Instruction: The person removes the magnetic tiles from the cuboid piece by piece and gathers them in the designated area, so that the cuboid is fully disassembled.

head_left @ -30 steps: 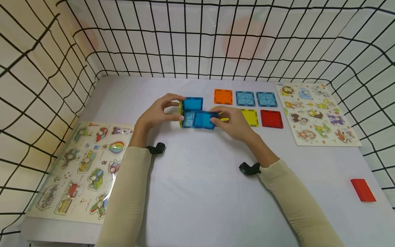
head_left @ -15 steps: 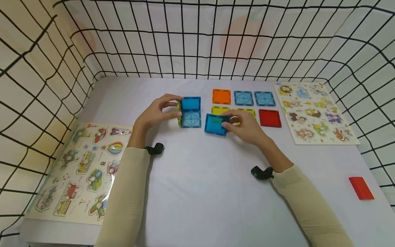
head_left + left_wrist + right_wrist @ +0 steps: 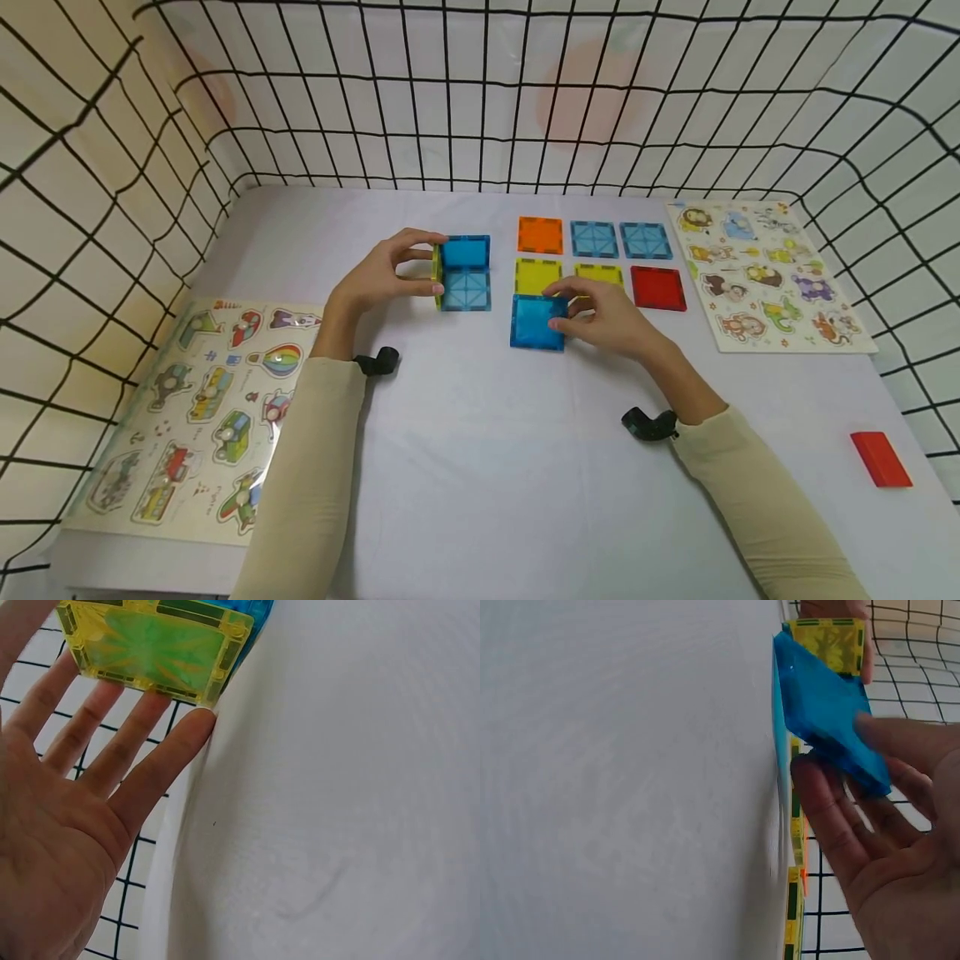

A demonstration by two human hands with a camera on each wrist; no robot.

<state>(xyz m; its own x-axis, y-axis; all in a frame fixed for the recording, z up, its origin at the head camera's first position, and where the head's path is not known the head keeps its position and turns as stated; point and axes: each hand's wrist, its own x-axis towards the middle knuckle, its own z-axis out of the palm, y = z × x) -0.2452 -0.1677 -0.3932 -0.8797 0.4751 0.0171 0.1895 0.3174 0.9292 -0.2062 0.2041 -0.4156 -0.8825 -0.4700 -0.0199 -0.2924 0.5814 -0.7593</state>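
Observation:
My left hand (image 3: 378, 271) holds a yellow magnetic tile (image 3: 437, 277) upright, thumb at its near edge and fingers at its far edge. In the left wrist view those fingertips line the rim of the yellow tile (image 3: 154, 649). It stands along the left side of a flat light-blue tile (image 3: 466, 290), and a darker blue tile (image 3: 466, 251) stands behind. Further right, my right hand (image 3: 600, 317) pinches a blue tile (image 3: 536, 323) by its right side. The right wrist view has this blue tile (image 3: 825, 712) tilted between thumb and fingers.
Beyond the right hand lie flat tiles: an orange one (image 3: 540, 235), two light-blue ones, two yellow ones (image 3: 537, 273) and a red one (image 3: 658, 288). Picture boards (image 3: 217, 400) flank both sides. A red block (image 3: 881, 459) sits far right. Black wire mesh (image 3: 480, 108) encloses the table.
My right hand has carried the blue tile away from the joined tiles, rightward and nearer to me, uncovering the flat light-blue tile. The left hand keeps its place on the yellow tile.

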